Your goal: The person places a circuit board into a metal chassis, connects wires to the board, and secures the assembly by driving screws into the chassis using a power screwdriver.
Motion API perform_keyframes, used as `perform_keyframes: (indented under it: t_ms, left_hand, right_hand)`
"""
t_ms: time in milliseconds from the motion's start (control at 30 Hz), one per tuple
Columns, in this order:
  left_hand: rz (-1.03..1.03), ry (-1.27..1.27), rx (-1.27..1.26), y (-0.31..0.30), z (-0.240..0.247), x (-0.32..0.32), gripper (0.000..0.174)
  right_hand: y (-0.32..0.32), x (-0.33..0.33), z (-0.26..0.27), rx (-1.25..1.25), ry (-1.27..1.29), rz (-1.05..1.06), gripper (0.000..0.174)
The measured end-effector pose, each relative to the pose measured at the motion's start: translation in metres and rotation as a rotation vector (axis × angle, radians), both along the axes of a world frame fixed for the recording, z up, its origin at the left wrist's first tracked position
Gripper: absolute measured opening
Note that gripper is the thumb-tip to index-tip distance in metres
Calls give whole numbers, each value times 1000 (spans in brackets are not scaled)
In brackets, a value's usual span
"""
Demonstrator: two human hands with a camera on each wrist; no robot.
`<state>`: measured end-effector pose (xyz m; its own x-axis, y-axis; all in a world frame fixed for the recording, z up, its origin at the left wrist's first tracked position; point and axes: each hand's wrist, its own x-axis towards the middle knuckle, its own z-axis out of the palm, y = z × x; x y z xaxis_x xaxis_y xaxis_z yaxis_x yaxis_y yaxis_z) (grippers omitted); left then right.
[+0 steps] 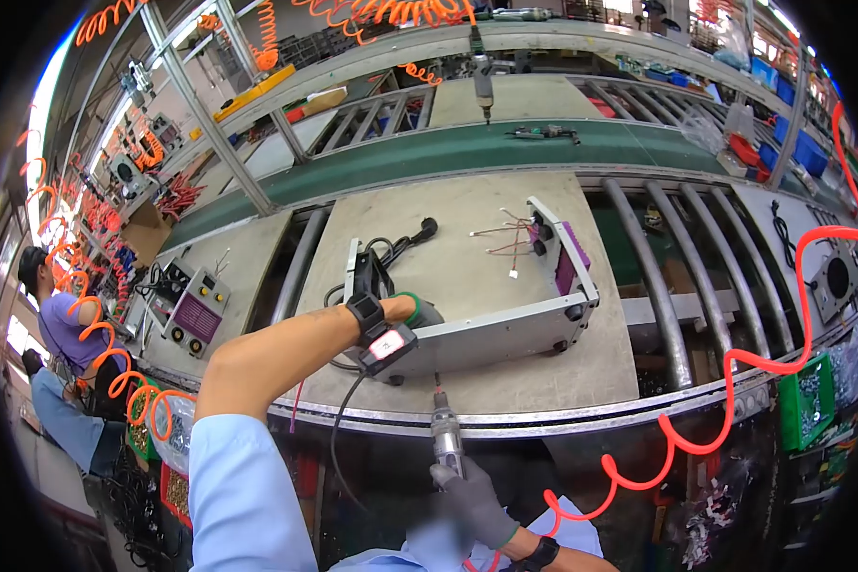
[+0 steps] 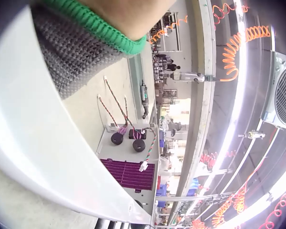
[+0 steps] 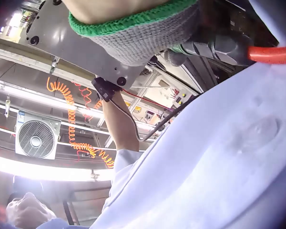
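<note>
A grey metal casing [image 1: 491, 338] lies on its side on the pale board, its footed face toward me. A black fan [image 1: 376, 276] is at its left end, and a purple-labelled panel [image 1: 572, 259] with black knobs [image 2: 139, 145] at its right. My left hand [image 1: 427, 313], in a grey glove with a green cuff, reaches over the near wall beside the fan end; its fingers are hidden behind that wall. Below the casing, my gloved right hand [image 1: 476, 500] grips an air screwdriver [image 1: 446, 434], its bit pointing at the near face. The right wrist view shows mostly that glove's cuff [image 3: 133, 33].
A red coiled hose [image 1: 672, 429] sweeps across the right side. Metal rollers [image 1: 653, 286] flank the board [image 1: 591, 372]. Another screwdriver [image 1: 483, 81] hangs above the green belt [image 1: 400, 148]. A second unit [image 1: 195, 310] stands left, near another person [image 1: 67, 329]. A green screw bin [image 1: 808, 405] is at right.
</note>
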<state>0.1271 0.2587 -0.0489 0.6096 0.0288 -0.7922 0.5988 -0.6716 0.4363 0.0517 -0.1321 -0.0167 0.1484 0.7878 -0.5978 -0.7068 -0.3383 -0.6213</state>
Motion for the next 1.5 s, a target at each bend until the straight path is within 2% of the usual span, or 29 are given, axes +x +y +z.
perform_keyframes:
  t_ms: [67, 133, 233, 333, 433, 533, 667, 900, 967, 1067, 1200, 1300, 1433, 1500]
  left_hand:
    - [162, 48, 8, -4, -3, 0, 39]
    - [170, 61, 35, -12, 3, 1, 40]
    - [120, 58, 84, -20, 14, 0, 41]
    - [89, 55, 114, -26, 24, 0, 43]
    - [100, 73, 126, -29, 25, 0, 44]
    - [148, 86, 110, -28, 20, -2, 45]
    - [78, 46, 161, -31, 21, -3, 43]
    - [280, 95, 0, -29, 10, -8, 43]
    - [271, 88, -7, -29, 13, -7, 42]
    - [125, 27, 3, -18, 3, -7, 41]
    - [-133, 5, -57, -8, 13, -6, 41]
    - [-117, -33, -7, -23, 36, -10, 42]
    - [-364, -93, 260, -28, 39, -6, 42]
    - [-264, -53, 267, -31, 40, -7, 44]
  right_hand:
    - [-1, 7, 17, 31, 162, -15, 30]
    - [0, 14, 28, 55, 312, -29, 29]
    - [2, 5, 8, 20, 146, 10, 31]
    - [2, 1, -2, -35, -149, 49, 35]
    - [1, 1, -2, -28, -161, 47, 38]
    - [4, -7, -4, -17, -235, 1, 33]
    - [7, -17, 1, -31, -49, -23, 33]
    - [7, -19, -3, -33, -96, -21, 31]
    - [6, -14, -1, -23, -121, -9, 31]
    - [2, -9, 0, -17, -145, -3, 29]
    - [-2, -4, -4, -21, -161, 7, 27]
    - [-6, 2, -9, -8, -106, 51, 29]
    - [-8, 9, -12, -6, -28, 78, 30]
    - [-8, 8, -13, -20, 13, 48, 38]
